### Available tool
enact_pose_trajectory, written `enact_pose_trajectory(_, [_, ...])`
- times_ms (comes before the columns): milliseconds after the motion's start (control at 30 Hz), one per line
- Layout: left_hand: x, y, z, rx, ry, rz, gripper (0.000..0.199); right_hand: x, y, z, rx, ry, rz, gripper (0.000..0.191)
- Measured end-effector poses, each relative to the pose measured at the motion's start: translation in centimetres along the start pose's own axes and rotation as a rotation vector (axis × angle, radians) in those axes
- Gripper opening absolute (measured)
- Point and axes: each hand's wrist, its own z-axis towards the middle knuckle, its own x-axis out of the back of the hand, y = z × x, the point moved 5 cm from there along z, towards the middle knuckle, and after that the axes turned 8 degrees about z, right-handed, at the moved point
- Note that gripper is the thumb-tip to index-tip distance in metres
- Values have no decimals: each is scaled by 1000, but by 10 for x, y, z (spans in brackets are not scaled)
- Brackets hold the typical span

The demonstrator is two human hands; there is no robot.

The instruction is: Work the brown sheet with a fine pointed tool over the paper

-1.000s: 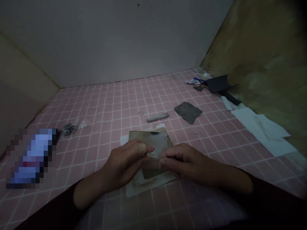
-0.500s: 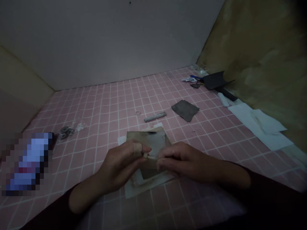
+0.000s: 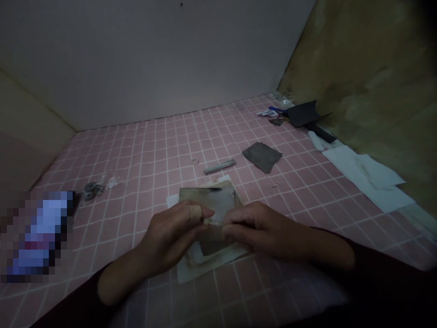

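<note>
My left hand (image 3: 175,232) is closed in a pinch, thumb against fingers, with a tan bandage (image 3: 195,212) round one finger. A small pale bit (image 3: 206,221) shows at its fingertips, too small and dim to name. Opposite it, my right hand (image 3: 259,228) is also closed, fingers curled and thumb pressed against them; what it pinches is hidden. Both hands are over a worn, smudged square sheet (image 3: 205,196), which lies on a stack of stained papers (image 3: 191,271). A darker sheet (image 3: 213,247) shows under the hands.
Beyond the papers lie a grey rod-like roll (image 3: 220,166), a small ring (image 3: 195,161) and dark grey sheets resembling sandpaper (image 3: 262,157). A phone-like blurred object (image 3: 43,234) and a clear bag with dark rings (image 3: 94,189) are left. White papers (image 3: 368,177) and a black dustpan-like piece (image 3: 303,114) are right.
The view has shifted very slightly. Both hands keep nearly the same pose over the papers, and nothing on the checked cloth has visibly moved.
</note>
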Motion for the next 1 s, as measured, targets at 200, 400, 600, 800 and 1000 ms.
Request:
enact_pose_trajectory(200, [-1,-2,0,89,-4,-5,14,-5,1,-6,161,172,-449,15])
enact_pose_trajectory(400, [-7,6,-2,-112,-7,78,24,-4,1,0,-105,-156,133,28])
enact_pose_trajectory(600, [-2,3,3,24,-39,-34,16,-4,-1,-6,191,186,-419,18])
enact_pose_trajectory(800, [-11,8,0,-98,-64,84,24,-4,7,-1,-18,-47,-120,24])
enact_pose_trajectory(1000, [-5,8,4,-55,-64,-7,21,-1,5,-1,56,29,-167,26])
